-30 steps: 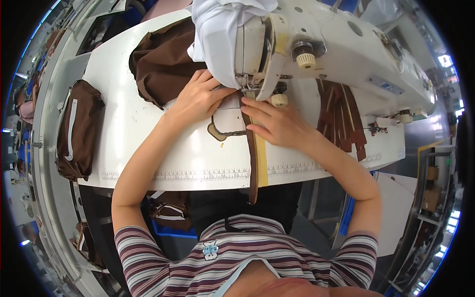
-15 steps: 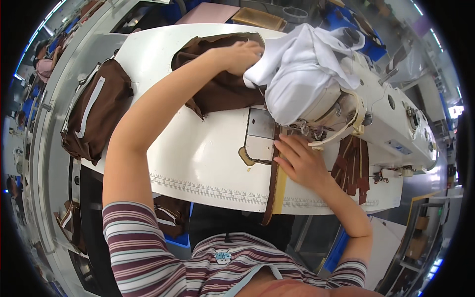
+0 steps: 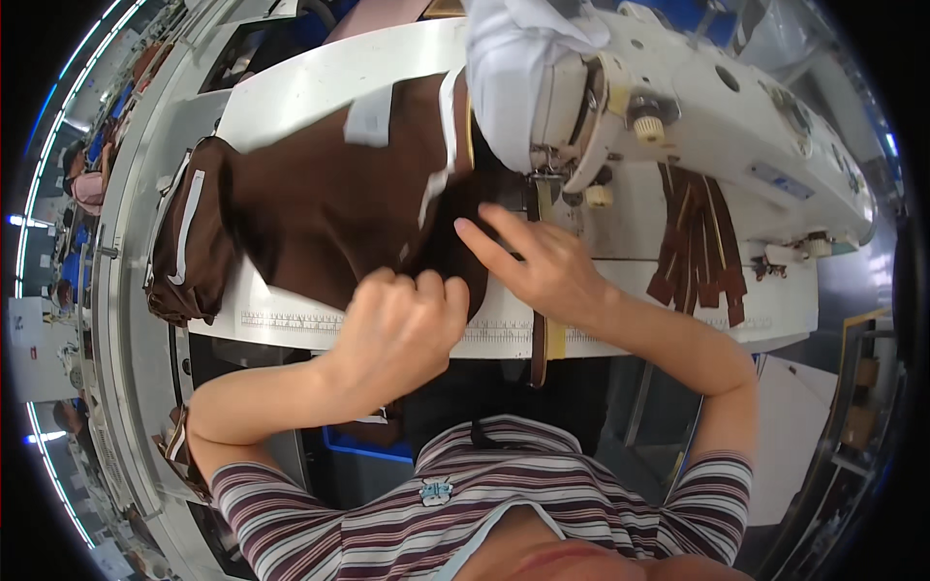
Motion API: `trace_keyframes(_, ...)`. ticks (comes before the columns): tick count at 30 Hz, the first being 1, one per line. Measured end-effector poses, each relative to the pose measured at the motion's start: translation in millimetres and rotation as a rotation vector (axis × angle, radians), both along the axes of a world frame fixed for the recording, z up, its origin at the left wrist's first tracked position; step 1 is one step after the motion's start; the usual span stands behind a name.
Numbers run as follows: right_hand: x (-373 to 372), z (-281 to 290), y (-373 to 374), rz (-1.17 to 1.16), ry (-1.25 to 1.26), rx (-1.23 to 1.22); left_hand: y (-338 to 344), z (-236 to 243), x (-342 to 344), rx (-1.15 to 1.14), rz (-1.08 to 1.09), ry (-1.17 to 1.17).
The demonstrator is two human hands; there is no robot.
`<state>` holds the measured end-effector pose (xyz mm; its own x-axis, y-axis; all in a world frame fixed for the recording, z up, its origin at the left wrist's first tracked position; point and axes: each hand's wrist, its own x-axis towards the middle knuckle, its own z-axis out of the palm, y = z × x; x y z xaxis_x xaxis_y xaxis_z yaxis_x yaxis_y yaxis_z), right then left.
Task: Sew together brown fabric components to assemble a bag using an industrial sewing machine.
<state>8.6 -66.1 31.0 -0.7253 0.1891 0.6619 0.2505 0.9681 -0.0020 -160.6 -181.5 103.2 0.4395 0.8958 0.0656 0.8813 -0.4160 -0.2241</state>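
A large brown fabric piece (image 3: pixel 329 203) with a grey-white patch and white edging is spread over the white table, beside the sewing machine's needle area. My left hand (image 3: pixel 402 324) is closed in a fist on its near edge. My right hand (image 3: pixel 547 266) is open, its thumb and forefinger apart over the dark right part of the fabric. Whether those fingertips press on it I cannot tell. Beneath my right hand runs a brown zipper strip (image 3: pixel 539 353) beside a yellow band (image 3: pixel 556 341), from the needle area past the table's front edge.
The sewing machine (image 3: pixel 717 107) fills the upper right, a white cloth (image 3: pixel 509 87) draped over its head. Several brown zipper strips (image 3: pixel 693 237) lie right of the needle. A folded brown bag piece (image 3: pixel 189 242) with a white strip sits on the left, touching the spread fabric.
My left hand has come back from the far side toward the front edge, and the brown fabric is now spread out toward me. My right hand has lifted its fingers and shifted left.
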Motion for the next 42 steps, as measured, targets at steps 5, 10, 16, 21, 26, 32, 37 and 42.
trace_keyframes(5, 13.9, -37.5, 7.9, 0.191, -0.026, 0.059, 17.7, -0.8, 11.4, -0.178, -0.042, -0.459)
trace_keyframes(10, 29.2, -30.8, 10.8, 0.158, -0.051, 0.170, 80.2, -50.6, -4.1, -0.155, -0.043, -0.524)
trace_keyframes(16, 38.7, -42.1, 25.5, 0.055, -0.057, 0.163, 110.8, -73.6, -5.3, -0.304, 0.141, -0.791)
trace_keyframes(21, 38.8, -50.5, 25.7, -0.018, -0.066, 0.066, 118.6, -86.1, 3.1, -0.042, 0.067, -0.822)
trace_keyframes(26, 39.2, -50.1, 25.2, -0.036, -0.025, 0.003, 115.2, -86.6, 2.6, -0.014, 0.027, -0.814)
trace_keyframes(32, 41.1, -44.8, 22.6, -0.058, -0.130, -0.056, 115.1, -85.5, 6.6, -0.038, 0.017, -0.733)
trace_keyframes(37, 40.7, -42.1, 22.6, -0.061, -0.180, -0.089, 114.2, -85.6, 8.5, -0.014, -0.009, -0.726)
trace_keyframes(42, 41.6, -38.2, 23.8, -0.039, -0.161, -0.129, 110.5, -91.5, 8.0, 0.018, -0.045, -0.737)
